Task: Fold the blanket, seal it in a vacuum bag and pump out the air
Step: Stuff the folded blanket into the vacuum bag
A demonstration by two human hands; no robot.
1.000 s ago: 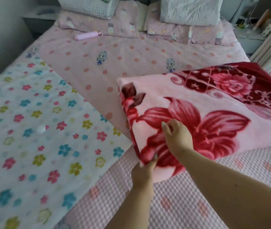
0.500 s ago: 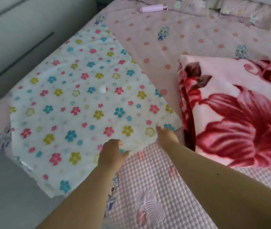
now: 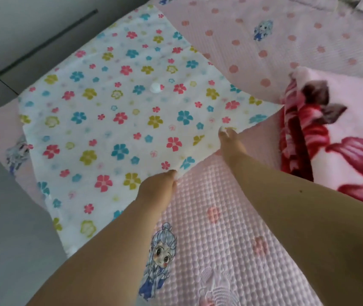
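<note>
- Hands on the bag now: left hand [image 3: 161, 184] pinches the near edge of the flower-print vacuum bag [image 3: 118, 111], fingers curled onto the film.
- Right hand [image 3: 228, 138] takes that same edge further along, fingertips closed on it, and the edge is lifted slightly off the bed cover [image 3: 220, 217].
- Folded blanket [image 3: 339, 138], pink with big red blooms, sits on the bed just to the right of the bag, beside it and not inside.
- Round white valve [image 3: 155, 87] shows near the middle of the bag, which lies flat and reaches toward the bed's left edge.
- Folding looks done, so the step in hand reads as opening the bag's mouth.
- Next move calls for parting the two layers wide, then sliding the bulky blanket in squarely, clear of the seal strip.
- Whether the layers have separated yet, I cannot tell.
</note>
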